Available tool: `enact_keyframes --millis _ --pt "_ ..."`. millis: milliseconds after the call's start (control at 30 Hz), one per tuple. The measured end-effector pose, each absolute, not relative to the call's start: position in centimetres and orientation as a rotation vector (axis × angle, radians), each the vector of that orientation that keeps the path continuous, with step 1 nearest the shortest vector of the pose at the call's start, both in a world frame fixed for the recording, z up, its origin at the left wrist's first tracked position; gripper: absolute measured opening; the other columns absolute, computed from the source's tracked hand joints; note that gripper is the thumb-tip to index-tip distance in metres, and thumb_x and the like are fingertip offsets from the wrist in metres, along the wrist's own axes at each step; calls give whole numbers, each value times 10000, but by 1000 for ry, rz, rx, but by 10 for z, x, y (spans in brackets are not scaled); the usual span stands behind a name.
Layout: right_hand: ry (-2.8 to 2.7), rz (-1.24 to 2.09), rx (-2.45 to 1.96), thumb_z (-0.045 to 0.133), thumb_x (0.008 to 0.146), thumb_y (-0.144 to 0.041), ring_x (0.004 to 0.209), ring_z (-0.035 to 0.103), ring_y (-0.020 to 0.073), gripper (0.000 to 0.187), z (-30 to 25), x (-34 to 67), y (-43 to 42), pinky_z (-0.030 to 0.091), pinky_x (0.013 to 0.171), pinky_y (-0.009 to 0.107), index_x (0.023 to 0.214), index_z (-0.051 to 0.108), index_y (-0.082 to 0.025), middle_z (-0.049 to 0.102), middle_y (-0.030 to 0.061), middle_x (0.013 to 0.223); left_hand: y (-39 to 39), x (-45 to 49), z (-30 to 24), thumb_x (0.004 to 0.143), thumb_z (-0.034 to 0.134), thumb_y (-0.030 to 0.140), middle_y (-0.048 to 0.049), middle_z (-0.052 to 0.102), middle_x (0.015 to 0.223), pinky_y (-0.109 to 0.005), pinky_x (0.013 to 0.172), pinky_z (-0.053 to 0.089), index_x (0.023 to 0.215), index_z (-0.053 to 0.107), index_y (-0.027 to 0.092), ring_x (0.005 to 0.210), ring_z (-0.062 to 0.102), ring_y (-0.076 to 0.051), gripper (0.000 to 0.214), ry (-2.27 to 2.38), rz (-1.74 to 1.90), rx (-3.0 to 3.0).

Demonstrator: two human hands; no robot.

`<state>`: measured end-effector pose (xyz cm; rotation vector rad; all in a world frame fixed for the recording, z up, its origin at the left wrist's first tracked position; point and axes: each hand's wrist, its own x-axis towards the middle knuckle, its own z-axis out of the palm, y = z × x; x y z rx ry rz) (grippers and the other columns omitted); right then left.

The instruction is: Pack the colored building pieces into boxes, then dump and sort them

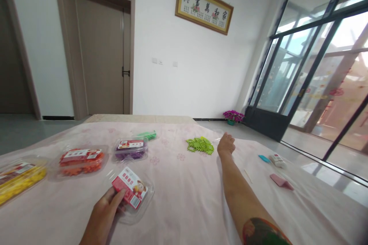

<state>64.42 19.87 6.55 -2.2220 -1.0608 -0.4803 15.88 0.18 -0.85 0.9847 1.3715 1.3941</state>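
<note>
My left hand point(107, 209) is closed on the near edge of a clear plastic box point(135, 215), thumb on top beside its red and white label. The box is tilted, and little shows inside it. My right hand point(226, 144) reaches far out over the cloth with its fingers curled in. What it holds, if anything, is hidden; a faint clear edge shows beside it. Just left of it lies a heap of lime-green small plastic pieces point(200, 145). Beyond my left hand stand a labelled box of purple pieces point(130, 155) and one of orange-red pieces point(82, 165).
A box of yellow pieces point(24, 183) sits at the far left. Something green point(148, 135) lies behind the purple box. On the right are a pink cloth piece point(281, 182), a blue item point(263, 159), a small white pack point(277, 160) and a thin stick point(248, 176).
</note>
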Motion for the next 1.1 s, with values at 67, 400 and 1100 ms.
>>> enact_keyframes --millis 67,400,1100 --pt "-1138 -553 -2255 250 979 -76 1260 490 346 547 60 640 211 524 906 478 1494 432 -106 520 270 1335 3 159 -11 655 775 611 -41 762 810 -298 649 543 1001 733 167 680 667 -225 564 1367 1389 943" --pt "-1579 -390 -2257 454 866 -71 1251 479 327 705 44 599 232 516 926 399 1552 326 -173 504 210 1377 6 159 -18 661 779 629 -61 767 858 -307 682 545 1020 712 177 746 687 -242 582 1299 1376 887" --pt "-1614 -356 -2066 426 779 26 1231 470 284 787 58 576 150 485 978 376 1530 381 -205 489 140 1424 -1 164 -3 731 701 606 -30 716 729 -283 643 465 989 714 123 653 599 -185 547 1331 1421 1055"
